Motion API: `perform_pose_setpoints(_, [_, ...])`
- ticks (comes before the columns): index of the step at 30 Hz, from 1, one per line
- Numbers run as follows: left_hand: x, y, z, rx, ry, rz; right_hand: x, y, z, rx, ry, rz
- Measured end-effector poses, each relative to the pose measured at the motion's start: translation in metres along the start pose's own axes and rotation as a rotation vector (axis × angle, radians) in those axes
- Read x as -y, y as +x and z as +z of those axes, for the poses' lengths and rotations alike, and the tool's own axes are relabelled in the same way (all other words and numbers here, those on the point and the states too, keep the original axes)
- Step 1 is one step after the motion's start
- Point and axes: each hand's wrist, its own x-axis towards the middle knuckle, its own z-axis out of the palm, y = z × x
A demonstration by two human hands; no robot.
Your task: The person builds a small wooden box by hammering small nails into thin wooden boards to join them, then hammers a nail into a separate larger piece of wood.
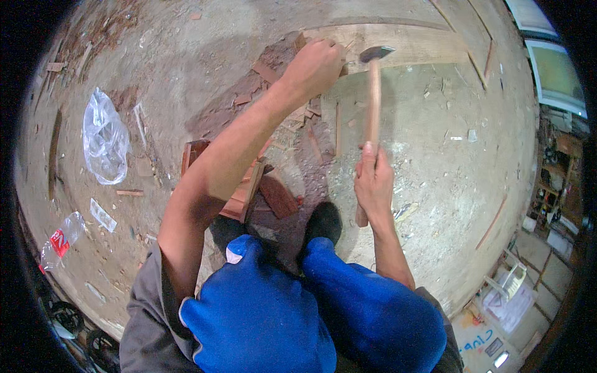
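My right hand (pixel 374 180) is wrapped round the wooden handle of a hammer (pixel 373 102). Its dark metal head is over a long pale wooden board (pixel 423 46) that lies on the ground ahead of me. Stretched forward, my left hand (pixel 317 68) is closed at the board's left end, beside the hammer head. Its fingertips are pinched together, and what they hold is too small and hidden to name. Under my left forearm, partly covered by it, stands a reddish wooden piece like a small box (pixel 242 199), with a brown wood block (pixel 278 196) next to it.
Wood scraps (pixel 267 71) and splinters litter the ground round the board's left end. A clear plastic bag (pixel 104 140) and a clear bottle with a red label (pixel 61 241) lie at left. Thin wood strips (pixel 477 69) lie at far right, near a framed pane (pixel 556 74).
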Motion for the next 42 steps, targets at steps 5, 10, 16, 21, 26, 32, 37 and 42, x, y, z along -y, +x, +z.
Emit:
perform_pose_setpoints(5, [0.007, 0.003, 0.001, 0.008, 0.019, 0.045, -0.009, 0.003, 0.003, -0.071, -0.139, -0.203])
perform_pose_setpoints(10, [0.011, -0.004, 0.0, -0.07, -0.02, 0.024, -0.003, -0.002, 0.011, -0.072, 0.023, -0.153])
perform_pose_setpoints(16, [0.01, 0.005, 0.002, -0.032, -0.078, -0.032, 0.004, 0.001, 0.004, -0.055, -0.043, -0.139])
perform_pose_setpoints(21, [0.002, 0.005, 0.003, -0.145, -0.044, 0.074, -0.016, 0.005, 0.006, -0.065, -0.115, -0.138])
perform_pose_setpoints(26, [0.003, 0.002, -0.009, -0.134, -0.169, -0.043, -0.011, -0.002, 0.001, -0.053, 0.314, 0.046])
perform_pose_setpoints(32, [-0.007, -0.003, -0.027, 0.404, -0.732, -0.097, 0.014, 0.006, -0.025, -0.129, 0.453, 0.0])
perform_pose_setpoints(37, [-0.05, -0.014, -0.05, 0.576, -0.892, -0.053, 0.044, 0.015, -0.049, -0.169, 0.619, -0.067])
perform_pose_setpoints(42, [-0.063, -0.021, -0.055, 0.655, -0.969, -0.1, 0.046, 0.01, -0.053, -0.123, 0.725, -0.115])
